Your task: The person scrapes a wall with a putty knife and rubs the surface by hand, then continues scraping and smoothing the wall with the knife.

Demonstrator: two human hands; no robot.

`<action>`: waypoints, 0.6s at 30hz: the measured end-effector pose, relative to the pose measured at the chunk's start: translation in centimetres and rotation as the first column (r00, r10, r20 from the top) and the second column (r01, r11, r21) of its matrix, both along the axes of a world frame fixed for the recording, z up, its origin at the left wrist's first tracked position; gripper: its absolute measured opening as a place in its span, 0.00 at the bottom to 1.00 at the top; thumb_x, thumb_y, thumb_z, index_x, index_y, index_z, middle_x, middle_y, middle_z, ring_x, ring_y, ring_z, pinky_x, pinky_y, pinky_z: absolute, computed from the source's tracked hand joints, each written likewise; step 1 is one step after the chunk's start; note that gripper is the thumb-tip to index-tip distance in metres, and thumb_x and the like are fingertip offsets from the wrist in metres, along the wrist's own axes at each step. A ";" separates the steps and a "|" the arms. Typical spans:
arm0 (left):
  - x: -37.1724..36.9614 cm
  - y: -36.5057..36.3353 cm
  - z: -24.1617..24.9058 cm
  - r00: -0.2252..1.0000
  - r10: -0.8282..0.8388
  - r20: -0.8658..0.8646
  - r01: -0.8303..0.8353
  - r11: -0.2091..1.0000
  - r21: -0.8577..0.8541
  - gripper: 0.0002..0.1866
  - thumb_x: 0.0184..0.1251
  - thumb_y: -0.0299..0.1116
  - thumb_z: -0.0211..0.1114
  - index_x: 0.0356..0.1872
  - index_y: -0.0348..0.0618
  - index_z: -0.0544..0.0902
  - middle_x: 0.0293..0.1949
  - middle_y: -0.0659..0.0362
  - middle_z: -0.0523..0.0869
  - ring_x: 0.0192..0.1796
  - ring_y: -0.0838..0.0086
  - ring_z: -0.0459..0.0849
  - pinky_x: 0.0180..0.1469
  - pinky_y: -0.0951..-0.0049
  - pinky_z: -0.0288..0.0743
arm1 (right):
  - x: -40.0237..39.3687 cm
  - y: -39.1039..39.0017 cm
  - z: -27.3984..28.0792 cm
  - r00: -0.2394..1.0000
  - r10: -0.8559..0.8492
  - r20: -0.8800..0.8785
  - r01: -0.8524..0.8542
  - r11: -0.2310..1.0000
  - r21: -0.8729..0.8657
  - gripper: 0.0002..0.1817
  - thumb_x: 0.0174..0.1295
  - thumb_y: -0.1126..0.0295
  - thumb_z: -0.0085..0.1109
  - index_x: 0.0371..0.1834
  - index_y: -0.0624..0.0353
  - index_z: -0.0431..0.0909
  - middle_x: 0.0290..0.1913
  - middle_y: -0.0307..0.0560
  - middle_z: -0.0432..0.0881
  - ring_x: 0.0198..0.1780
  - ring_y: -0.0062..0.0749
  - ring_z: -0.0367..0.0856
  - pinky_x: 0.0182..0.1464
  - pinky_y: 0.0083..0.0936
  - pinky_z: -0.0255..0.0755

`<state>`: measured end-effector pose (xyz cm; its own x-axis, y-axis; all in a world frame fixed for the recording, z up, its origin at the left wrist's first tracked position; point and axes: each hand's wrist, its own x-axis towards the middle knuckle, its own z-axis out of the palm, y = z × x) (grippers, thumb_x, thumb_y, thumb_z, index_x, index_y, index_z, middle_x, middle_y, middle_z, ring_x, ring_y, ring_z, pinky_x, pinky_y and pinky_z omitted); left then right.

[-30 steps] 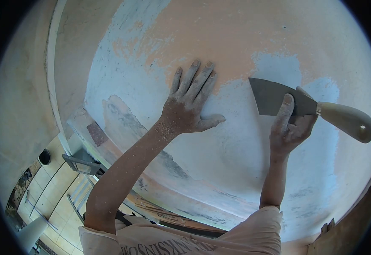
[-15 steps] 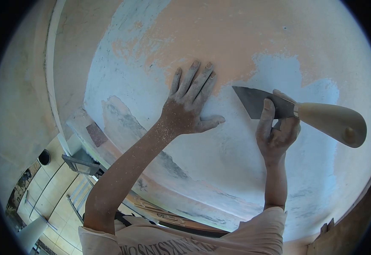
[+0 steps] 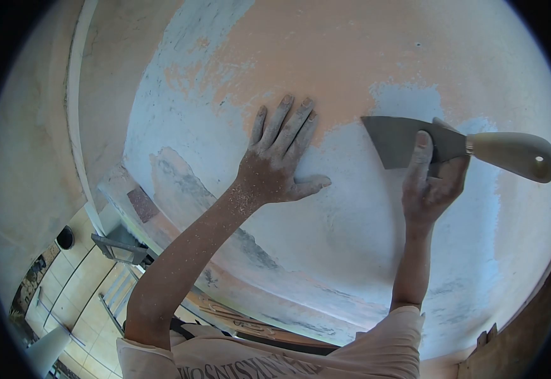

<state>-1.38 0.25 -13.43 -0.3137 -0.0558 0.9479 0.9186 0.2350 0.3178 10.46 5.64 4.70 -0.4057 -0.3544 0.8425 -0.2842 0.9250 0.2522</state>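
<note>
My left hand [image 3: 280, 158] lies flat on the wall [image 3: 345, 215], dusty fingers stretched upward and thumb out to the right. In my right hand [image 3: 436, 180] is a putty knife [image 3: 408, 140], gripped by its metal blade with the thumb on the near face. Its pale handle [image 3: 512, 155] points right, and the blade's wide edge faces left, close to the wall; whether it touches cannot be made out. White scraped patches and a peach-coloured paint area [image 3: 326, 57] cover the surface around both hands.
Down at the lower left are a floodlight [image 3: 121, 248], a metal ladder [image 3: 121, 290], a dark round container [image 3: 65, 237] and a tiled floor [image 3: 89, 309]. A pale vertical strip [image 3: 73, 95] runs along the wall's left side. Brown wood [image 3: 534, 316] borders the lower right.
My right hand has moved right and slightly up with the putty knife, whose blade face now shows more and whose handle sits more level. My left hand stays nearly in place.
</note>
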 end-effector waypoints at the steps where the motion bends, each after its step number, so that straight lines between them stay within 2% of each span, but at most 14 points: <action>1: -0.1 0.0 -0.1 1.000 0.007 -0.005 -0.007 1.000 -0.002 0.50 0.53 0.72 0.52 0.65 0.39 0.61 0.67 0.45 0.60 0.71 0.48 0.52 0.68 0.38 0.43 | 0.2 -0.7 1.1 0.998 -0.056 -0.041 0.046 0.977 -0.208 0.17 0.59 0.79 0.55 0.50 0.70 0.63 0.38 0.60 0.81 0.35 0.35 0.84 0.33 0.21 0.80; 2: -0.1 -0.1 0.0 1.000 0.012 -0.003 -0.012 1.000 0.000 0.50 0.53 0.72 0.51 0.65 0.39 0.61 0.67 0.45 0.60 0.71 0.48 0.52 0.68 0.38 0.43 | 0.0 -0.5 1.0 0.996 -0.024 -0.082 0.003 0.968 -0.252 0.18 0.58 0.79 0.56 0.50 0.69 0.63 0.38 0.59 0.81 0.33 0.36 0.84 0.32 0.21 0.79; 3: 0.0 0.0 0.0 1.000 0.015 -0.002 -0.015 1.000 0.003 0.50 0.52 0.72 0.51 0.65 0.39 0.61 0.67 0.45 0.60 0.71 0.49 0.53 0.68 0.38 0.43 | 0.1 0.1 0.5 0.997 -0.031 -0.068 0.029 0.999 -0.027 0.17 0.59 0.78 0.56 0.50 0.70 0.65 0.38 0.56 0.80 0.35 0.33 0.82 0.34 0.21 0.78; 4: 0.1 0.0 0.0 1.000 0.012 0.002 -0.012 1.000 0.003 0.50 0.53 0.72 0.51 0.65 0.38 0.61 0.67 0.45 0.60 0.71 0.48 0.53 0.68 0.38 0.43 | 0.2 1.0 -0.3 0.997 -0.039 -0.064 0.051 0.979 0.199 0.16 0.60 0.77 0.57 0.49 0.70 0.67 0.39 0.54 0.80 0.36 0.30 0.81 0.36 0.20 0.77; 6: 0.1 -0.1 0.0 1.000 0.008 0.002 -0.008 1.000 -0.002 0.49 0.53 0.72 0.52 0.65 0.38 0.61 0.67 0.45 0.61 0.71 0.48 0.53 0.68 0.38 0.43 | 0.0 0.2 -0.4 0.999 0.003 -0.034 0.005 0.974 0.225 0.15 0.61 0.76 0.57 0.49 0.70 0.69 0.40 0.52 0.79 0.39 0.27 0.79 0.41 0.21 0.76; 7: 0.0 -0.1 0.0 1.000 0.007 -0.003 -0.007 1.000 0.011 0.48 0.54 0.71 0.51 0.65 0.39 0.62 0.67 0.46 0.60 0.71 0.49 0.53 0.67 0.38 0.45 | 0.4 0.2 0.6 0.996 -0.092 -0.009 0.091 0.994 -0.064 0.15 0.59 0.77 0.58 0.48 0.71 0.69 0.42 0.53 0.79 0.41 0.29 0.79 0.42 0.22 0.75; 9: 0.1 0.0 0.0 1.000 0.003 0.005 -0.003 0.999 0.048 0.46 0.56 0.70 0.49 0.65 0.41 0.63 0.68 0.49 0.60 0.71 0.51 0.54 0.67 0.39 0.49 | 0.1 -0.2 0.3 0.997 -0.039 -0.062 0.028 0.987 -0.160 0.15 0.59 0.77 0.58 0.48 0.71 0.69 0.42 0.53 0.79 0.40 0.28 0.79 0.41 0.21 0.76; 10: 0.2 0.1 0.1 1.000 -0.001 0.012 0.001 0.999 0.045 0.46 0.56 0.69 0.50 0.65 0.41 0.63 0.68 0.49 0.60 0.71 0.51 0.54 0.67 0.39 0.49 | 0.2 0.6 0.0 0.999 -0.037 -0.036 0.041 0.993 0.108 0.15 0.60 0.77 0.57 0.49 0.71 0.69 0.41 0.52 0.79 0.39 0.27 0.79 0.41 0.20 0.76; 12: 0.1 -0.1 0.0 1.000 -0.006 0.014 0.006 1.000 0.030 0.45 0.56 0.69 0.50 0.65 0.40 0.62 0.68 0.49 0.60 0.71 0.51 0.54 0.67 0.40 0.49 | -0.1 0.3 -0.4 0.999 0.043 0.028 -0.048 0.981 0.188 0.14 0.61 0.76 0.57 0.48 0.71 0.69 0.40 0.50 0.79 0.37 0.26 0.79 0.39 0.19 0.76; 13: -0.1 -0.1 0.0 1.000 0.004 0.000 -0.004 1.000 0.026 0.47 0.55 0.70 0.51 0.64 0.39 0.62 0.67 0.48 0.60 0.71 0.50 0.54 0.67 0.39 0.47 | 0.3 -0.6 0.9 0.995 -0.098 0.012 0.098 0.994 0.054 0.13 0.60 0.78 0.56 0.46 0.70 0.69 0.40 0.52 0.79 0.37 0.29 0.80 0.38 0.19 0.76; 15: 0.0 0.0 -0.1 1.000 0.016 -0.013 -0.016 1.000 0.024 0.49 0.52 0.71 0.53 0.64 0.37 0.62 0.67 0.45 0.60 0.71 0.48 0.53 0.67 0.38 0.43 | 0.1 -0.7 0.4 0.999 -0.040 -0.030 0.033 0.979 -0.200 0.13 0.60 0.77 0.56 0.46 0.70 0.70 0.40 0.52 0.80 0.37 0.28 0.81 0.36 0.18 0.76; 17: 0.1 -0.1 0.1 1.000 0.005 -0.003 -0.005 1.000 0.026 0.49 0.52 0.71 0.53 0.64 0.37 0.62 0.67 0.45 0.60 0.70 0.48 0.54 0.67 0.38 0.44 | 0.2 0.3 -1.4 0.995 -0.007 0.101 -0.014 0.979 0.205 0.14 0.61 0.76 0.56 0.47 0.69 0.69 0.39 0.50 0.80 0.36 0.27 0.80 0.35 0.18 0.76; 18: 0.1 -0.2 0.1 1.000 0.000 -0.001 0.000 1.000 0.021 0.49 0.53 0.71 0.53 0.64 0.37 0.62 0.67 0.45 0.60 0.70 0.48 0.54 0.67 0.38 0.44 | 0.1 0.3 -1.1 0.995 0.010 0.098 -0.033 0.971 0.236 0.14 0.62 0.75 0.56 0.47 0.70 0.69 0.37 0.50 0.80 0.34 0.26 0.81 0.34 0.18 0.76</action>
